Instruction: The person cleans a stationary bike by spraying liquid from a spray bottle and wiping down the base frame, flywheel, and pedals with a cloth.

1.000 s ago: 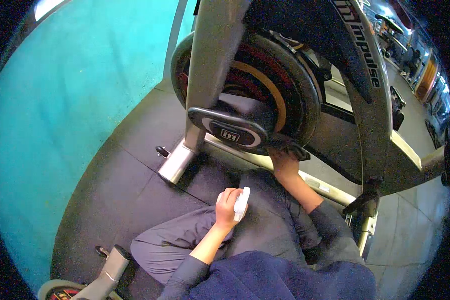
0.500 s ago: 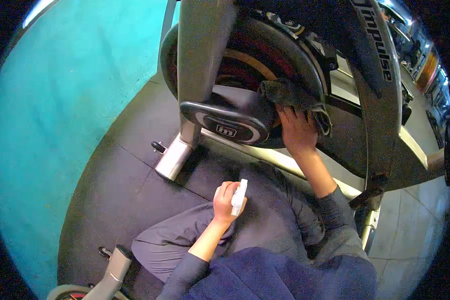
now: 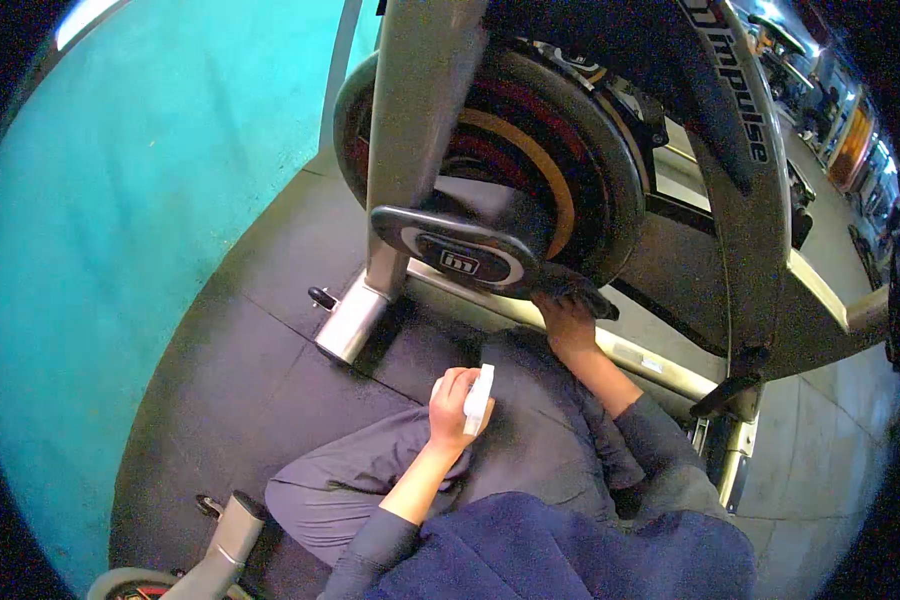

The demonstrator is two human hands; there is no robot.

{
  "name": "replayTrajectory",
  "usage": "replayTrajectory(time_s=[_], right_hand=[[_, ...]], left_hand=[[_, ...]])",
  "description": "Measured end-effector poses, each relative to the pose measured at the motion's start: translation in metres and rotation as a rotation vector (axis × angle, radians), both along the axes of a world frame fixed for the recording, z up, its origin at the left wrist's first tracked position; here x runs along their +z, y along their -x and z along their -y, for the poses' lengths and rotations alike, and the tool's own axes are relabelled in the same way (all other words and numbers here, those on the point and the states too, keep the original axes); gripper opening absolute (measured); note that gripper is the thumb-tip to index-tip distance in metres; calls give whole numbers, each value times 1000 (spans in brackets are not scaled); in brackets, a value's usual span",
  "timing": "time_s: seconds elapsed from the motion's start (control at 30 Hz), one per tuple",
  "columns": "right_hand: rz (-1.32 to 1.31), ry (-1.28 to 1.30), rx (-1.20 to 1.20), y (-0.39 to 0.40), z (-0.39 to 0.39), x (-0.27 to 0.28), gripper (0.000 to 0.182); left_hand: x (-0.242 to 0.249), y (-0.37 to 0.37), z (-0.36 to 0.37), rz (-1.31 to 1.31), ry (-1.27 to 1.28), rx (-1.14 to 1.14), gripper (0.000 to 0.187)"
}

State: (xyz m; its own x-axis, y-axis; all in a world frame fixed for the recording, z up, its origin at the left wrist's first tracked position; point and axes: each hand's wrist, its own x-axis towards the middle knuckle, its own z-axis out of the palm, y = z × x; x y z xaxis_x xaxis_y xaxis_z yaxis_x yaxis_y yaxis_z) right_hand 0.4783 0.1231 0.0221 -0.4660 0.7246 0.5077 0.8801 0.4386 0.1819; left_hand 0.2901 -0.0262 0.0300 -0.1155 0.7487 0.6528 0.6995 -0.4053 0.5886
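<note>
My right hand [image 3: 571, 330] grips a dark cloth [image 3: 592, 298] at the lower edge of the flywheel [image 3: 610, 190] of an exercise bike. Its fingers are partly in shadow, just right of the black cover [image 3: 460, 262] with the "m" badge. Over my lap, my left hand [image 3: 452, 405] is wrapped round what looks like a white spray bottle [image 3: 479, 400]. Only the bottle's narrow white top shows; the rest is hidden by the hand and the viewing angle.
The bike's grey upright [image 3: 410, 130] and slanted "impulse" frame [image 3: 745, 130] rise on either side of the flywheel. A pale base bar [image 3: 640, 358] runs below it. Part of another machine [image 3: 220, 545] stands lower left. Dark mats [image 3: 240, 340] meet turquoise flooring [image 3: 120, 250].
My right hand and the cloth have moved down from the flywheel's side to its lower edge. My left hand stays nearly still. The view has shifted slightly.
</note>
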Motion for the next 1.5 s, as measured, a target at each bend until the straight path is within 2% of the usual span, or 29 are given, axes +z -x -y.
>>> replayTrajectory(time_s=[0.03, 0.07, 0.13, 0.17, 0.2, 0.3, 0.37, 0.5, 0.57, 0.6, 0.67, 0.7, 0.73, 0.8, 0.83, 0.87, 0.97, 1.07, 1.13, 1.27, 1.3, 1.37, 1.47, 1.5], right_hand=[[-124, 205, -11, 2, 2, 13, 37], [-125, 203, -7, 1, -5, 12, 37], [-135, -138, -72, -6, -23, 7, 36], [-166, 89, -153, 1, 6, 70, 39], [-166, 92, -159, 2, 6, 91, 39], [-87, 2, -123, 6, -10, 131, 42], [-96, -184, -34, 13, -13, 143, 46], [-93, -139, -34, 11, -14, 123, 47], [-98, 41, -265, 11, -11, 98, 50], [-97, 40, -269, 9, -11, 87, 50], [-86, 10, -209, 4, -8, 54, 51], [44, -96, -117, -4, -6, 25, 52], [46, -100, -117, -4, 0, 13, 52], [75, -19, -155, 0, 9, -4, 49], [-39, 66, -96, -2, 6, -15, 47], [-43, 61, -91, -6, 2, -26, 47], [-106, 133, -76, -4, 0, -13, 42], [-119, 113, -86, 0, -5, 33, 40], [-139, -80, -162, 7, -15, 68, 34], [-148, -61, -69, 1, -32, 88, 31], [-129, 16, -65, 0, -28, 99, 33], [-115, 104, -61, 1, -25, 98, 35], [-163, -7, -117, 4, -24, 80, 34], [-106, -61, -126, 3, -21, 71, 37]], left_hand=[[1, 0, 1, -12, -21, -3, 30], [1, 0, 1, -23, -40, -8, 31], [-2, -1, 1, -29, -36, -8, 31], [-3, -1, 0, -39, -36, -7, 31], [-3, -2, -1, -50, -36, -8, 31], [-1, -3, -4, -26, -38, -12, 29], [-7, -2, -7, -20, -16, 10, 32], [-12, 2, -11, -2, 20, 34, 36], [-10, 1, -12, 22, 22, 20, 38], [-10, 1, -14, 24, 22, 16, 38], [-9, 2, -16, 20, 20, 4, 39], [-9, 2, -15, 23, 17, 4, 39], [-9, 1, -14, 20, 30, 8, 39], [-9, 2, -12, 14, 35, 16, 39], [-8, 2, -11, 17, 18, 9, 38], [-8, 3, -10, 19, 1, 3, 38], [-9, 4, -5, 33, -14, 11, 37], [-12, 4, -5, 36, -16, 24, 37], [-6, 3, -5, 37, -13, 13, 36], [-12, 4, -10, 35, -35, 28, 35], [-12, 4, -11, 46, -20, 33, 34], [-10, 4, -13, 33, 15, 44, 34], [-13, 5, -16, 60, 29, 50, 34], [-13, 6, -18, 58, 29, 47, 34]])
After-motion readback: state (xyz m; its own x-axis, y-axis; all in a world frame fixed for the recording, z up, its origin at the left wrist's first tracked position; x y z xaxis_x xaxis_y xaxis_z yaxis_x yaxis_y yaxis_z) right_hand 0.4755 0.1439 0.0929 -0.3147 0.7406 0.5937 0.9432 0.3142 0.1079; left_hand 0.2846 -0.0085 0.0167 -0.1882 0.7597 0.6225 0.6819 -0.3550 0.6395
